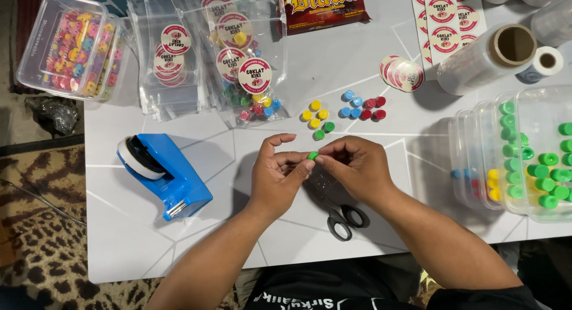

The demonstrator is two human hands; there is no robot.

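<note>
Green candy piece (312,155) sits pinched between both hands, left (275,174) and right (356,167), fingertips together.

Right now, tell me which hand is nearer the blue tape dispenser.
Left. The left hand sits just right of the blue tape dispenser, across a bare strip of table. The right hand lies farther right, beyond the left hand.

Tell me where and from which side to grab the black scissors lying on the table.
Grip the black scissors by the two finger loops, coming from the near edge of the table. The loops lie flat and exposed toward the person, while the blades point away and sit hidden under the right hand and left hand, which pinch a small green piece.
</note>
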